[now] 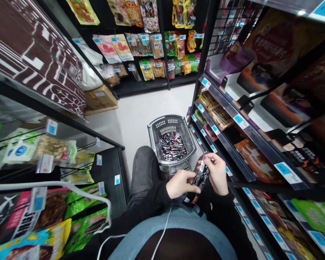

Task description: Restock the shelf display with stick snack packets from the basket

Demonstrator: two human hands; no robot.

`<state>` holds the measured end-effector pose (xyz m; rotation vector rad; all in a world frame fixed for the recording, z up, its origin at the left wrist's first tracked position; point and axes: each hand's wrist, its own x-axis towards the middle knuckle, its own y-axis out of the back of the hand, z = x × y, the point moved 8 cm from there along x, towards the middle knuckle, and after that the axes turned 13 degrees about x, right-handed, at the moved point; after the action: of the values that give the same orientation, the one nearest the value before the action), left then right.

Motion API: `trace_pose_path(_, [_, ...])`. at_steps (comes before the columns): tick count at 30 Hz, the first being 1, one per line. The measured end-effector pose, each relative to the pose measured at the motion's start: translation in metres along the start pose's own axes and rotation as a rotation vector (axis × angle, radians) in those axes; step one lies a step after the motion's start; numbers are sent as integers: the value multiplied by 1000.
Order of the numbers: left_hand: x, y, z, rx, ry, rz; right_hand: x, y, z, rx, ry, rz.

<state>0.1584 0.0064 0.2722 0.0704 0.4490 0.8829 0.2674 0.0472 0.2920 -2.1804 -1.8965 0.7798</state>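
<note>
Above my lap, my left hand (180, 184) grips a shiny black packet (202, 176), with its thumb and fingers closed around the lower part. My right hand (217, 173) pinches the upper end, where a pale patch shows. Another dark packet with an orange mark (194, 199) lies just below the left fingers; whether it is part of the same bundle I cannot tell. On the floor just ahead stands a grey plastic shopping basket (152, 135), its handle folded toward me. Many slim black sticks (173, 147) with white and coloured marks are heaped inside it.
Shelves with price tags (239, 121) rise close on my right. Hanging snack bags (54, 148) crowd the left side. A rack of packaged snacks (148, 70) stands across the aisle ahead. A cardboard box (101, 99) sits at the far left, and a white cable (165, 229) runs over my front.
</note>
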Motion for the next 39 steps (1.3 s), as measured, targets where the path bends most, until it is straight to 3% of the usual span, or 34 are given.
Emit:
trace_pose_path(5, [-1,-17,-1,-303,-33,-192,11,18,-7,26,152,148])
trace_pose_path(14, [-1,-14,-29,-479,4,-276,44,43,31,125,93,211])
trace_pose_path(17, [6,4,-63,-531,98,-87,52,57,42,165,123,253])
trace_pose_path(20, [12,36,-109,-590,235,258,58,65,53,172,137,233])
trace_pose_path(24, [22,78,-150,-635,240,600,63,73,74,148,25,172])
trace_pose_path(26, [32,99,-163,-515,254,661,61,84,80,85,-24,182])
trace_pose_path(30, [52,140,-183,24,419,653,51,113,75,-21,-27,195])
trace_pose_path(33, [59,156,-197,201,521,635,40,141,70,-55,-48,214])
trace_pose_path(36, [61,146,-206,326,574,532,28,175,56,-117,-11,313])
trace_pose_path(39, [59,115,-206,396,541,359,12,203,15,-279,151,454])
